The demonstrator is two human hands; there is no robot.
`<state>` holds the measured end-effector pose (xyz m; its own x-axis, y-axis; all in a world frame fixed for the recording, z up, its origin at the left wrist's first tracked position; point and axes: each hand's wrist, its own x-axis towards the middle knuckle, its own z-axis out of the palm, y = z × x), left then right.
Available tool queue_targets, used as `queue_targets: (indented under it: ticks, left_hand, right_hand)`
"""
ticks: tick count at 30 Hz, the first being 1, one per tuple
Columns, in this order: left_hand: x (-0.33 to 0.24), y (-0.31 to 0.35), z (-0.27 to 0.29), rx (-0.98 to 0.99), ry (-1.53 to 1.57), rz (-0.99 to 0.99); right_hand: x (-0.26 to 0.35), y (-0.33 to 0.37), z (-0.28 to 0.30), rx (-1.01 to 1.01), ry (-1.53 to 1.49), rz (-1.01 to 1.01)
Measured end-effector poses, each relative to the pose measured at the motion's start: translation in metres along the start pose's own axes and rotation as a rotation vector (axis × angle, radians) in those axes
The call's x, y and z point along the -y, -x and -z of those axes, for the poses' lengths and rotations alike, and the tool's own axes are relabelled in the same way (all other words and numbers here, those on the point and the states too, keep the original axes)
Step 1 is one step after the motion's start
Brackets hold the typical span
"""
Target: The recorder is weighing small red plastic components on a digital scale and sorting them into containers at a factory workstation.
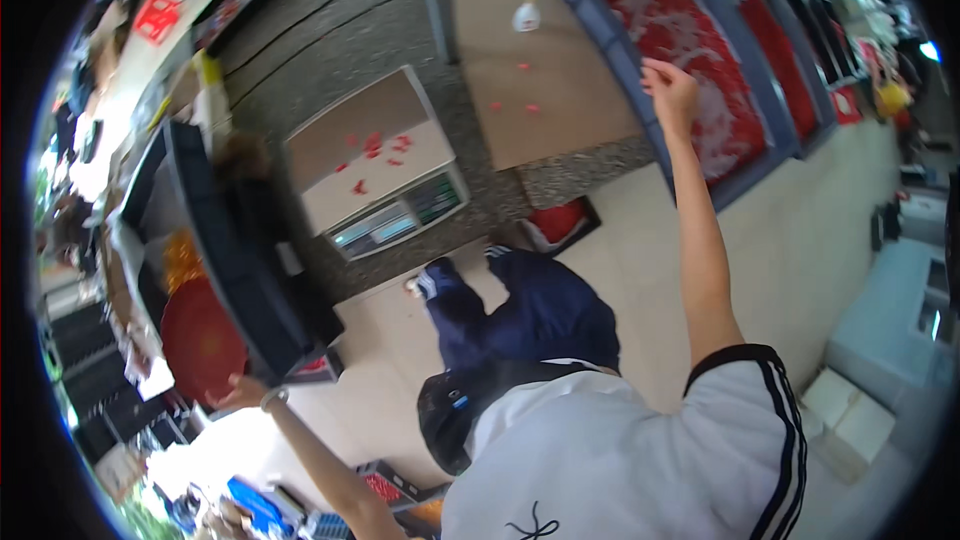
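My right hand (pixel 670 95) is raised over the near left edge of a grey crate (pixel 610 40) lined with small red pieces and clear film. Its fingers are curled together, and whatever is between them is too small to see. Far to the left, my left hand (pixel 243 395) is at the lower rim of a red round basin (pixel 205 340), thumb on the near side and fingers bent around the edge. In front of me, a tabletop scale (pixel 405 220) carries several small red pieces (pixel 373 146) on its flat pan.
Brown board (pixel 560 120) lies right of the scale, with a small white bottle (pixel 526 17) and a few red bits on it. A dark crate (pixel 235 250) stands on the left beside the basin. Another crate (pixel 780 50) of red pieces sits at the far right. A small bin (pixel 558 225) is below the table edge.
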<state>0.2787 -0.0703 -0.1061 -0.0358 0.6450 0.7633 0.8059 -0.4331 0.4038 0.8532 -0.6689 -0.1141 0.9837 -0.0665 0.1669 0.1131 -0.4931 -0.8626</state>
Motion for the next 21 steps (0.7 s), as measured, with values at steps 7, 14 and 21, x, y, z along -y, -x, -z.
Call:
queue_targets:
  ticks: [7,14,21]
  left_hand:
    - [-0.051,0.01,-0.014,0.133,0.024,0.218]
    - [-0.046,0.011,-0.001,0.171,-0.051,0.268]
    - [-0.063,0.011,-0.001,0.145,-0.048,0.232]
  right_hand:
    - [-0.24,0.016,0.143,0.022,0.718,-0.196]
    - [-0.208,0.032,0.137,0.077,0.762,-0.335]
    - [-0.184,0.036,0.154,-0.124,0.422,-0.526]
